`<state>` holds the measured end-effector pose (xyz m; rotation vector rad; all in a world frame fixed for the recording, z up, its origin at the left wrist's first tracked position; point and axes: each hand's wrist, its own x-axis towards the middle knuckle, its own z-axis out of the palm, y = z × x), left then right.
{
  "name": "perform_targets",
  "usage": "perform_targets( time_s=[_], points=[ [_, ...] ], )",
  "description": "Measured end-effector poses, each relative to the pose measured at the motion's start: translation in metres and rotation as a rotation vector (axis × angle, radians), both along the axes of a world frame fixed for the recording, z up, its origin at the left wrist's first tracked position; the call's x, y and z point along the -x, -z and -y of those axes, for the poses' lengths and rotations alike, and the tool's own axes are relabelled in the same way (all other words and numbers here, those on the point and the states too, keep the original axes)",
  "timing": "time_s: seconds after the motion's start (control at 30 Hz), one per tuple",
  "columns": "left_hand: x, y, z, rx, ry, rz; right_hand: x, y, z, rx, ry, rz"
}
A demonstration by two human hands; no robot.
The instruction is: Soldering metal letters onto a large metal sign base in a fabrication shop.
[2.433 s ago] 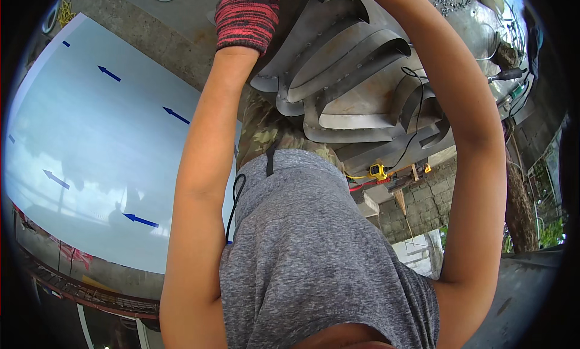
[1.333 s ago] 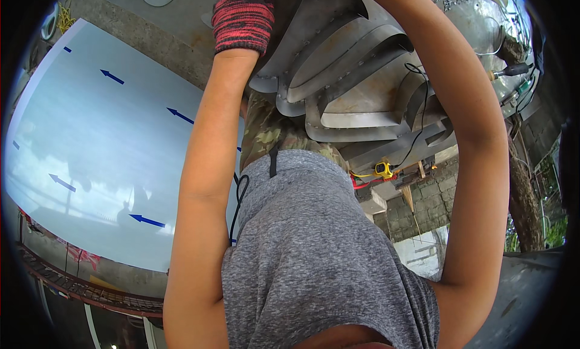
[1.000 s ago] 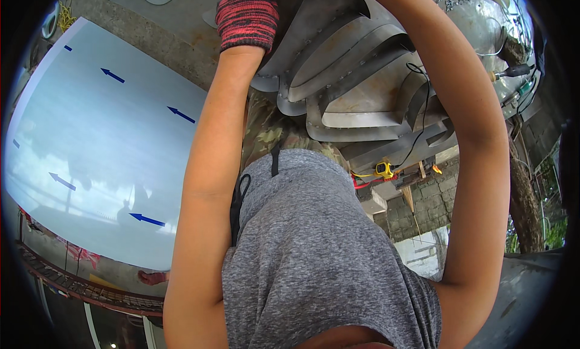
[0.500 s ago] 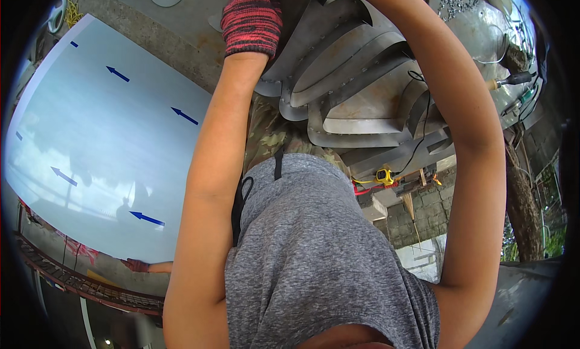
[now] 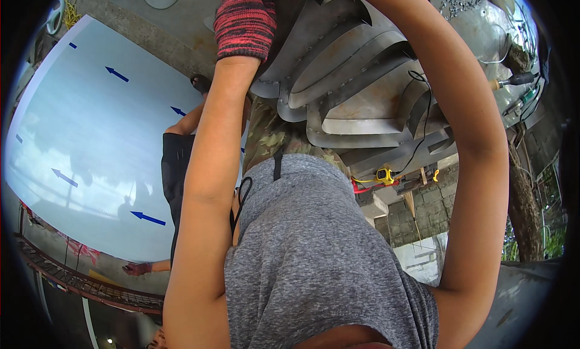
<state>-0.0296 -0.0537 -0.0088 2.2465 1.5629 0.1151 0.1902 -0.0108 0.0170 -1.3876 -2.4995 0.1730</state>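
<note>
Work Position: Hands and Surroundings

The left hand [image 5: 244, 16] is covered by a red-and-black knit glove [image 5: 244, 35]; its fingers are cut off by the upper edge, so whether anything is gripped cannot be told. The right hand is out of view; its state cannot be told. A sheet-metal assembly [image 5: 362, 125] with raised, curved walls is located between the forearms [image 5: 226, 113]. At left, a pale panel [image 5: 78, 113] is marked with blue arrows [image 5: 147, 218] and partly hidden by a co-worker [image 5: 174, 168].
</note>
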Motion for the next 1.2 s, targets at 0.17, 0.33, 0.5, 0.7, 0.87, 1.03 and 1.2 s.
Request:
perform_targets(
  time_s=[0.17, 0.33, 0.5, 0.7, 0.87, 1.03, 1.2],
  points=[
    [-0.002, -0.004, -0.002, 0.023, 0.002, -0.051, 0.001, 0.001, -0.003, -0.014, -0.056, -0.03],
    [-0.002, -0.008, -0.003, 0.02, 0.054, -0.113, 0.0, -0.002, -0.002, 0.01, -0.056, -0.038],
    [0.015, -0.001, 0.0, 0.044, 0.061, 0.053, 0.001, -0.003, -0.006, 0.03, -0.053, -0.042],
    [-0.002, -0.017, -0.01, 0.216, -0.01, 0.012, -0.001, -0.004, -0.004, 0.027, -0.059, -0.026],
    [0.003, 0.006, -0.005, 0.01, 0.051, 0.018, 0.0, -0.003, -0.004, 0.026, -0.056, -0.06],
    [0.006, 0.018, -0.011, 0.026, 0.085, -0.075, 0.0, -0.003, -0.006, 0.022, -0.064, -0.042],
    [0.019, 0.035, -0.008, 0.027, 0.078, -0.032, 0.003, -0.005, -0.009, 0.018, -0.062, -0.03]
  ],
)
